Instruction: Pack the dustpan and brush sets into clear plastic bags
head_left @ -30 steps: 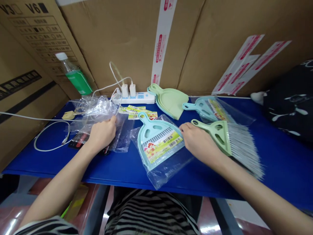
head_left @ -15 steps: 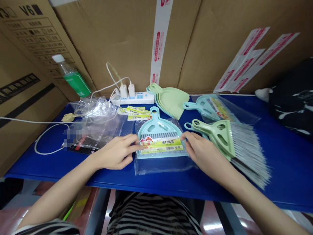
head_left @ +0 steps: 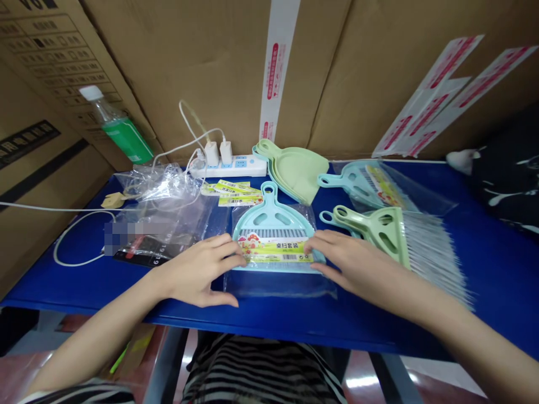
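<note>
In front of me a light blue dustpan and brush set (head_left: pixel 273 216) lies flat in a clear plastic bag (head_left: pixel 282 286), handle pointing away. A printed card label (head_left: pixel 275 248) with mushrooms lies across the brush bristles. At the label's left end rest the fingertips of my left hand (head_left: pixel 204 269), its thumb spread toward me. My right hand (head_left: pixel 343 255) touches the label's right end, fingers bent over it and thumb apart below. Neither hand grips anything. Whether the label is inside the bag I cannot tell.
Green and blue brushes (head_left: pixel 387 233) lie to the right, behind them a bagged blue set (head_left: pixel 357 182). Stacked dustpans (head_left: pixel 301 168), loose labels (head_left: pixel 238 193) and a power strip (head_left: pixel 248 165) sit toward the back. Plastic bags (head_left: pixel 185 210), a phone-like black item and a green-labelled bottle (head_left: pixel 128 140) are left.
My right hand's fingers have moved left onto the label's end. My left thumb has spread away from its fingers, toward me. The bagged set has stayed nearly in place.
</note>
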A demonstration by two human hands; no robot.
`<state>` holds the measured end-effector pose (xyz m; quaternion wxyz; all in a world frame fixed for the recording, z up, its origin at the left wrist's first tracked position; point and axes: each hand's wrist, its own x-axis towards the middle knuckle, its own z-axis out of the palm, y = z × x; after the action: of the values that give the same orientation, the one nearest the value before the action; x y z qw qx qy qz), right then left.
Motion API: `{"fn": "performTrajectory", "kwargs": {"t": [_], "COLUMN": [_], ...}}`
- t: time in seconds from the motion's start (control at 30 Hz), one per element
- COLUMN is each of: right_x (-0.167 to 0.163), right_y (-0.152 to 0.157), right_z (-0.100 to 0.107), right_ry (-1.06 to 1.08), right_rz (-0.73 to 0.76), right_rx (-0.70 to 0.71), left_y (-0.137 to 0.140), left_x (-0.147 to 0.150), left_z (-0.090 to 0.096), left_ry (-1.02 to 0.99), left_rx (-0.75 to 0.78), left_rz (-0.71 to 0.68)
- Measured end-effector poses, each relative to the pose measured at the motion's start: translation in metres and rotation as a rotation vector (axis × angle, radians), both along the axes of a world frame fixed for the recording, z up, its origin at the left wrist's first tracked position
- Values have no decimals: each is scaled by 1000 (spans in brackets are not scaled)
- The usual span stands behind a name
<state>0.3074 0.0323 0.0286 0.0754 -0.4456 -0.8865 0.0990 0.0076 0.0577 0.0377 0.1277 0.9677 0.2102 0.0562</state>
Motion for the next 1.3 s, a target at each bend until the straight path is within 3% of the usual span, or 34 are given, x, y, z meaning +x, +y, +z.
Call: {"fn": "performTrajectory", "kwargs": {"t": [0.1, 0.23, 0.4, 0.77, 0.97, 1.17, 1.3], "right_x": [-4, -7, -4, -2, -7, -12, -12], "right_y": [6, 7, 4, -1, -3, -6, -7], "right_z": [5, 5, -2, -10, -12, -16, -13], "right_ry": [58, 157, 200, 144, 116, 91, 69], "right_rz": [88, 98, 116, 160, 216, 229, 212], "right_rx": [-58, -166, -185, -4, 150, 186, 124], "left_y": [0, -2, -7, -10, -13, -12, -11], "left_x": [2, 5, 9, 13, 15, 15, 13], "left_z": [-2, -5, -7, -9, -12, -9, -7], "left_ry": [2, 2, 25, -32, 16, 25, 35], "left_rx": [-31, -45, 15, 30, 145, 157, 121], "left_rz": [-1, -2, 8, -19, -12, -36, -29]}}
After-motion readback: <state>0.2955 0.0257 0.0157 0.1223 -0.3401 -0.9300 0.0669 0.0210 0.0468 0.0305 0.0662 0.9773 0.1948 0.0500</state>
